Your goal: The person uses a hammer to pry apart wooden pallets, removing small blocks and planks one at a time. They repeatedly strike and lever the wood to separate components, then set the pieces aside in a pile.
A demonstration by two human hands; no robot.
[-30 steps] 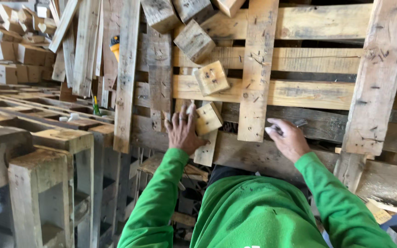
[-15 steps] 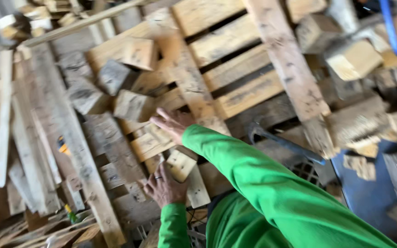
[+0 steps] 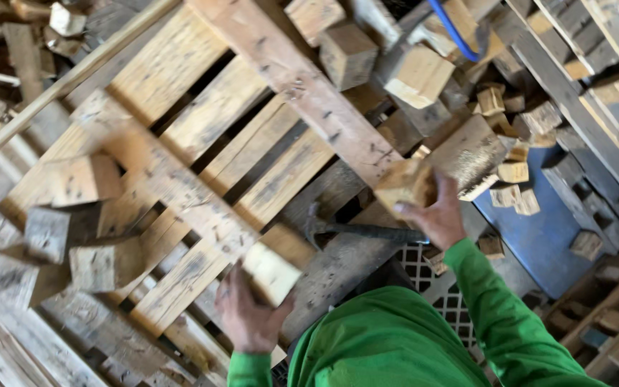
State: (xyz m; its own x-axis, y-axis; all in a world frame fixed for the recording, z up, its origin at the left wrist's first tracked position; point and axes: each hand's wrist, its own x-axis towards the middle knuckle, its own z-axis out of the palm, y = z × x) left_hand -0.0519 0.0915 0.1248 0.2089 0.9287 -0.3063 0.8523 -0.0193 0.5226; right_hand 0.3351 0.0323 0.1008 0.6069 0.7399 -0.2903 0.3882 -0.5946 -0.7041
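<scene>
Left hand (image 3: 248,315) gripping pale wooden block (image 3: 272,271); right hand (image 3: 435,215) clasping larger block (image 3: 404,186), above hammer (image 3: 367,231) on pallet (image 3: 202,136).

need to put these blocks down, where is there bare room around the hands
The flat blue panel right of the right hand has bare surface below the scattered small wood offcuts. The long diagonal pallet plank is bare. Left of the left hand, loose square wooden blocks crowd the slats.
</scene>
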